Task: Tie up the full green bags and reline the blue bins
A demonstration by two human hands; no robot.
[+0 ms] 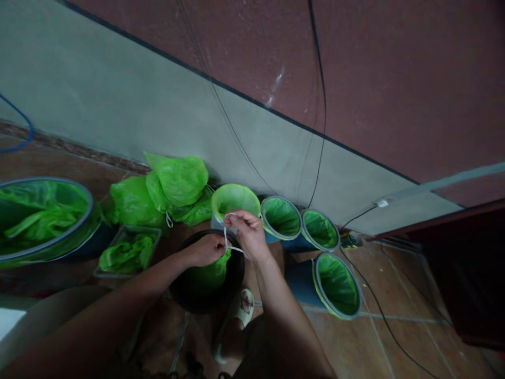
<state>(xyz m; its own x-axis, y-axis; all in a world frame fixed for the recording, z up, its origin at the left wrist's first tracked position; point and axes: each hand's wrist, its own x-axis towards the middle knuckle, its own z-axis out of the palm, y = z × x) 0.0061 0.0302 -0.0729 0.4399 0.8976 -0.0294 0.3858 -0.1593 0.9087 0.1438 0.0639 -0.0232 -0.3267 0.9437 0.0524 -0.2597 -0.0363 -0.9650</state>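
My left hand (208, 249) and my right hand (248, 232) are close together above a dark round bin (241, 271). Between them runs a thin white drawstring (235, 249), looped and crossed near the gathered neck of a green plastic bag (211, 276). The bag sits down inside the bin. My left fingers are closed at the neck, pinching the drawstring low. Higher up, my right thumb and fingers pinch another part of the drawstring, with a loose end hanging beside the palm.
Lined bins stand along the wall: a pale one (235, 185), blue ones (262, 202) and a tilted one (300, 284). Tied green bags (177, 179), a grey tray (158, 247) and a large bin (89, 195) are left. A cable (373, 295) crosses the floor.
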